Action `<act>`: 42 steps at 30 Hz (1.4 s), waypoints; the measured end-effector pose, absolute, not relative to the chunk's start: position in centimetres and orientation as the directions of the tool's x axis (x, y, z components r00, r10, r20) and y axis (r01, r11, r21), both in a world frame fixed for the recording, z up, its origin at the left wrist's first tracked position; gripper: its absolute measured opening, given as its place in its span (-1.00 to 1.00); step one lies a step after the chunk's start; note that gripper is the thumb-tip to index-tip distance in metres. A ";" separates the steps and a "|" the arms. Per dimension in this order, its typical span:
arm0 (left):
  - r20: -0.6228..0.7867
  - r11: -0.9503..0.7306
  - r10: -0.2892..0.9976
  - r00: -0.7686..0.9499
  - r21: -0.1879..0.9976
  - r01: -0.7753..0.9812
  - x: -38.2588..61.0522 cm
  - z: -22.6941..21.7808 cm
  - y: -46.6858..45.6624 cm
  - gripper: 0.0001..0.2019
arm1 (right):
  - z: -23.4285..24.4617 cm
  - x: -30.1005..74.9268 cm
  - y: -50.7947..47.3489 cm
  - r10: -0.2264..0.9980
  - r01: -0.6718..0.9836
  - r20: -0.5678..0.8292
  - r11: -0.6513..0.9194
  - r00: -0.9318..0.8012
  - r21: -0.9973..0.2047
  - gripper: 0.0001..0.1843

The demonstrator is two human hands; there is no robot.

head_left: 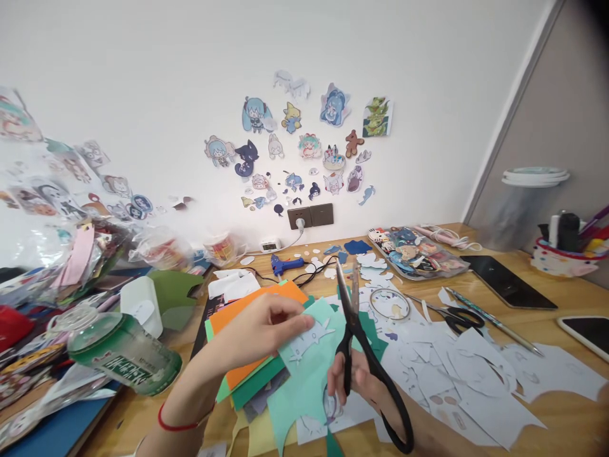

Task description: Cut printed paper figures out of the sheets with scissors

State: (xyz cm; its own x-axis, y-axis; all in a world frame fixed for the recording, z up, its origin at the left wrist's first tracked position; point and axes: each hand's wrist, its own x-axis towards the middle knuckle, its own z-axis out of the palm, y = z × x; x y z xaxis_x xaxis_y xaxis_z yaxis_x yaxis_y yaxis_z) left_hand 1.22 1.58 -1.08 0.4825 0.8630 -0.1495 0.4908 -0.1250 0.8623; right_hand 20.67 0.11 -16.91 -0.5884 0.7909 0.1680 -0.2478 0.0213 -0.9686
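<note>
- The left hand (pixel 266 324) pinches the mint-green paper (pixel 295 403) between thumb and fingers; the fingertips beneath are hidden.
- A pale piece with a drawing (pixel 309 343) lies against that paper, by the thumb (its faint lines are hard to read).
- The right hand (pixel 359 377) grips black-handled scissors (pixel 352 317), blades upward and slightly parted; the handles cover part of the hand, so which fingers sit in the loops I cannot tell.
- The orange sheet (pixel 231 324), below the left hand over the surface (pixel 537 324), is partly covered by that hand.
- White scraps (pixel 438 374) overlap at right, many outlines buried.
- The right edge cuts off a white-framed phone (pixel 587 333).
</note>
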 end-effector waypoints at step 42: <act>0.334 -0.371 0.928 -0.164 0.866 -0.336 9.2 1.5 7.0 -0.78 | -5.4 23.6 9.5 0.624 -0.079 0.374 0.447 -0.686 -0.891 -0.23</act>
State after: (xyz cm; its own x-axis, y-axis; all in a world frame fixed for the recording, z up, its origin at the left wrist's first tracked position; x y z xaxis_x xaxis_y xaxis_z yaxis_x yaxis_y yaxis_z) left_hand 9.23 7.02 1.49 -0.1637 0.9283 0.3338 -0.3356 -0.3706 0.8660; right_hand 23.63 9.52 -5.42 -0.6862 0.6240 0.3739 -0.0790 0.4470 -0.8910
